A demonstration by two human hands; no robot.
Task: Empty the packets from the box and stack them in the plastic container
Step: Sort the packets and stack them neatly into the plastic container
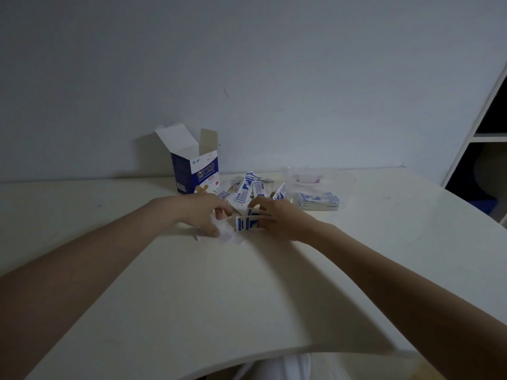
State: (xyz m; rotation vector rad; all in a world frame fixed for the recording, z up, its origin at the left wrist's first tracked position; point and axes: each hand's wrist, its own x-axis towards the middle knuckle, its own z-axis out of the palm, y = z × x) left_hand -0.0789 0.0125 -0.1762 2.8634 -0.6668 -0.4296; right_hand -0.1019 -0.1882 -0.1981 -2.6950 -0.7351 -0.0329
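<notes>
Between both hands, blue-white packets (247, 224), upright

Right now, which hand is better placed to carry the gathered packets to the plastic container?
The right hand. It grips the gathered packets, and the plastic container sits on its side. The left hand lies farther away, nearer the box.

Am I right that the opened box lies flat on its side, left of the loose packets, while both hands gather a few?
Not quite: the head view shows the box standing upright, flaps open, left of the loose packets, while the left hand and right hand gather a few.
</notes>
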